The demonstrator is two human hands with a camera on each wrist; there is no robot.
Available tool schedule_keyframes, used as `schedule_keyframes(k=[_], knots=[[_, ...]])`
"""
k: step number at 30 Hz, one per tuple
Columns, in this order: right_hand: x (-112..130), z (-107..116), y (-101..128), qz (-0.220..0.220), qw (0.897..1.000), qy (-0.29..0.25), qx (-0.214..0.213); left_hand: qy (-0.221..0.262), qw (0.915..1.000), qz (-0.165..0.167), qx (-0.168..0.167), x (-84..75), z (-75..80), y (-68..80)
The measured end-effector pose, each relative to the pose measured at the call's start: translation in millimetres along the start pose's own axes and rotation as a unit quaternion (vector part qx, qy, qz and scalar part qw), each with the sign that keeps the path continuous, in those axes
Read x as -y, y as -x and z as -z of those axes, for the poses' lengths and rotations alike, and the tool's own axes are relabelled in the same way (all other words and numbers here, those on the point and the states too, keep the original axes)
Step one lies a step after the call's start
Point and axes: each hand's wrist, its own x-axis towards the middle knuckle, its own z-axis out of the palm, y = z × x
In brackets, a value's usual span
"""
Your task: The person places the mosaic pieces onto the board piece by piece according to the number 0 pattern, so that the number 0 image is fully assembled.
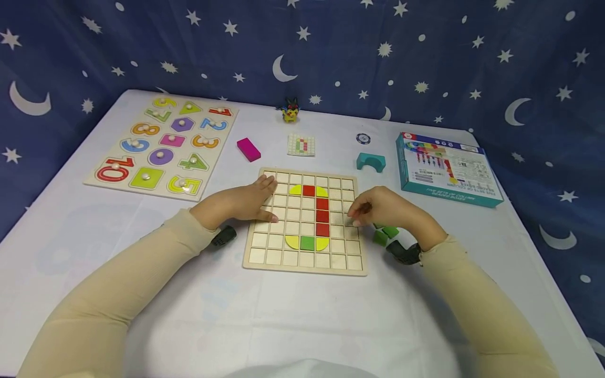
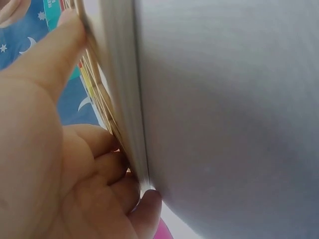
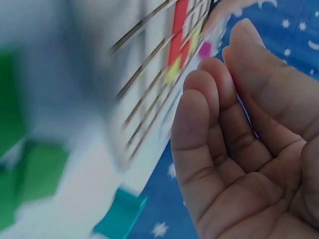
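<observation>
A wooden grid board (image 1: 257, 265) lies in the middle of the table. My left hand (image 1: 246, 202) rests on its left edge, thumb and fingers spread; the left wrist view shows the fingertips along the rim. On the board are red squares (image 1: 322, 216), a green square (image 1: 307, 243) and yellow rounded pieces (image 1: 293, 242) at the corners of the pattern. My right hand (image 1: 380, 206) hovers at the board's right edge, fingers loosely bent with nothing visible between them in the right wrist view. Loose green squares (image 1: 381, 237) lie beside that hand, partly hidden beneath it.
Behind the board lie a small pattern card (image 1: 301, 145), a magenta block (image 1: 248, 150), a teal arch block (image 1: 371, 161) and a round chip (image 1: 363, 138). A number puzzle (image 1: 156, 152) is at left, a boxed toy (image 1: 449, 170) at right. A yellow figurine (image 1: 290, 112) stands at the back.
</observation>
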Motion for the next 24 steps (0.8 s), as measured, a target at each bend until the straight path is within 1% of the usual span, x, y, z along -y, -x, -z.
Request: schedule_keyframes(k=[6,9,12,16,24], knots=[[-36.6,7.1,19.9,-0.030,0.999,-0.005,-0.029,0.003,1.0000,-0.005,0.000,0.2,0.3,0.2],[-50.5,7.9,28.6,-0.041,0.998,-0.017,-0.038,0.003,1.0000,-0.006,0.001,0.7,0.0,-0.1],[-60.6,7.1,35.5,-0.053,0.998,-0.017,-0.040,0.004,1.0000,-0.006,0.000,0.7,-0.1,1.0],[-69.6,4.3,41.1,-0.064,0.997,-0.006,-0.033,0.004,1.0000,-0.007,-0.001,1.1,-0.6,0.5],[-71.6,-2.4,41.4,-0.050,0.998,-0.010,-0.046,0.006,1.0000,-0.005,-0.001,-0.1,0.1,1.6]])
